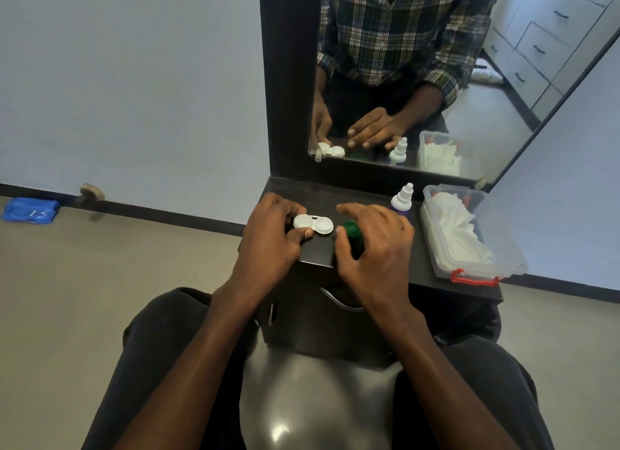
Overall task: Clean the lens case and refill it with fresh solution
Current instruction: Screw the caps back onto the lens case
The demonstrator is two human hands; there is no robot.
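From the head view, the left hand (268, 238) pinches the white lens case (313, 225) between curled fingers and thumb on the dark shelf (416, 268). The right hand (375, 241), fingers bent, grips a green cap (351, 229) beside the case; the solution bottle (402, 198) stands just beyond its fingertips.

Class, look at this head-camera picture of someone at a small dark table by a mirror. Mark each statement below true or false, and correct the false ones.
1. The left hand holds the white lens case. True.
2. The right hand grips the dropper bottle. False: the bottle stands by itself behind that hand; the fingers are at a green cap.
3. The clear plastic box has red latches and white tissue inside. True.
4. The box is at the left end of the table. False: it is at the right end.
5. A blue packet lies on the table. False: it lies on the floor by the wall.
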